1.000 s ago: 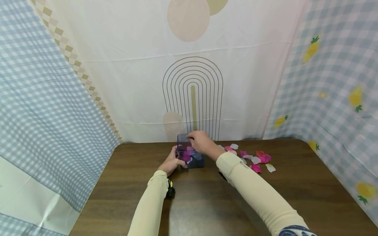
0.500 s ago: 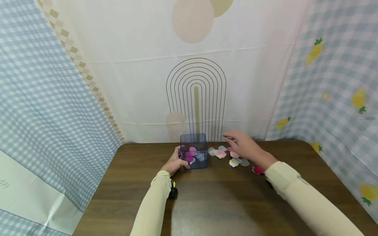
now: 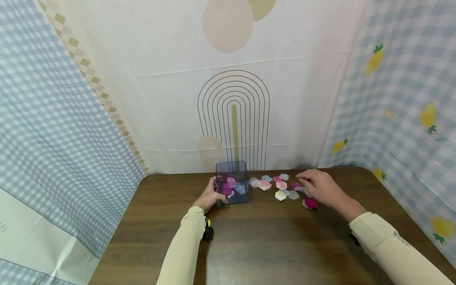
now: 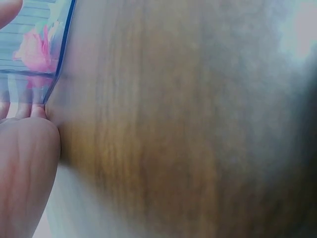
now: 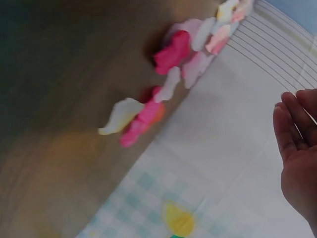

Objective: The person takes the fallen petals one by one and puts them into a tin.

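A see-through bluish plastic box (image 3: 232, 186) stands on the table with pink, magenta and pale petals inside. My left hand (image 3: 210, 198) grips its left side, the thumb at the front near the bottom edge. Part of the box (image 4: 37, 54) shows in the left wrist view with a pink petal behind its wall. My right hand (image 3: 322, 190) hovers over the right end of the scattered fabric petals (image 3: 280, 195), nothing visible in its fingers. In the right wrist view the hand (image 5: 302, 144) is apart from the pink and white petals (image 5: 172, 52), its fingers loosely extended.
The brown wooden table (image 3: 256, 245) ends at a white printed cloth (image 3: 171, 118) hanging behind it. Checked cloths (image 3: 399, 130) hang at both sides. Loose petals spread from beside the box towards the right, near the back edge.
My right hand was inside the box's opening, then moved out to the right, over the far end of the petals. My left hand has kept its grip on the box.
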Available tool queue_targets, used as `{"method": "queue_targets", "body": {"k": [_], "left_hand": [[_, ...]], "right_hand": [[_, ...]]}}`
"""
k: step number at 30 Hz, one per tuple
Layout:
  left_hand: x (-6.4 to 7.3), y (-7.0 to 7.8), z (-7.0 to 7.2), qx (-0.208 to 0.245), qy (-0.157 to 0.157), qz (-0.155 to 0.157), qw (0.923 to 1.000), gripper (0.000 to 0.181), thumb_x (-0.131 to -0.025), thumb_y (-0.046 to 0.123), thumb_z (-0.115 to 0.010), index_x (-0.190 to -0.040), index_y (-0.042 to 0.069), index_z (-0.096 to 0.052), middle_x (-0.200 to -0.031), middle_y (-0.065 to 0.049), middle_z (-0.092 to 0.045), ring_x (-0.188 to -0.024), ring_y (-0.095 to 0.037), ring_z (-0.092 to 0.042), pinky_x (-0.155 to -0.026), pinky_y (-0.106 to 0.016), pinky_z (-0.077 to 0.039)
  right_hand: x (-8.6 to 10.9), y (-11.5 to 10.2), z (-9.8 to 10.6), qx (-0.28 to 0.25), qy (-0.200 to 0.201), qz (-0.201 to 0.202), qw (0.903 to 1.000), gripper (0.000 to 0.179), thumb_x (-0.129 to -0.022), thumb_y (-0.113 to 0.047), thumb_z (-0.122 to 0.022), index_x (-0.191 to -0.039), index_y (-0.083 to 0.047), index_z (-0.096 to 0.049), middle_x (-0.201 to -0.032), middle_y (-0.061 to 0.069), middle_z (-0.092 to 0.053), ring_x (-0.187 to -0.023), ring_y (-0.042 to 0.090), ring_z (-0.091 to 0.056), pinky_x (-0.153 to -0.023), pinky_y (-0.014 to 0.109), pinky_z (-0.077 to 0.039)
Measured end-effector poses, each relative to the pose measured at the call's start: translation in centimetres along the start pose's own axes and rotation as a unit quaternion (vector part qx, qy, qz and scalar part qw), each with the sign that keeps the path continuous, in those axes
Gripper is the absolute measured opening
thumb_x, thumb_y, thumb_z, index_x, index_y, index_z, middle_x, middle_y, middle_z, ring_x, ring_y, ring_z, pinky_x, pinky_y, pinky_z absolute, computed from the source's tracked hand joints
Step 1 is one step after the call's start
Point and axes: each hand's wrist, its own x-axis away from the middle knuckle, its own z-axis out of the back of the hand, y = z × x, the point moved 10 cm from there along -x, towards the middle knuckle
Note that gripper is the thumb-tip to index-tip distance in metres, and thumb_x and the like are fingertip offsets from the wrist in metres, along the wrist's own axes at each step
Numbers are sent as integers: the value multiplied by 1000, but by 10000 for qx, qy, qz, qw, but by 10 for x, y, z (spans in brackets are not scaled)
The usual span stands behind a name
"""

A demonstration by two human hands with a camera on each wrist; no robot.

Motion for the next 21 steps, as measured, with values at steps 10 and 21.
{"method": "queue_targets", "body": {"k": [10,21], "left_hand": [[-3,-2,1,57,30,-80,9999,97,-67,-10,-73,-152,9,-32,-149,-20,-49,-122,-31,-60,-109,-40,-43],[-4,-2,0,69,36,-49,10000,97,-67,-9,-74,-152,10,-32,-151,-18,-47,-127,-32,-56,-116,-44,-39]], "right_hand": [[11,16,-58,470,-1188,99,9918,27,-97,-12,-74,-120,3,-76,-115,18,-77,-99,29,-73,-88,50,-60],[-5,20,-95,1189,-1569,414,9796,4,-93,-7,-74,-94,-3,-74,-94,7,-67,-82,18,-67,-79,43,-61]]}}
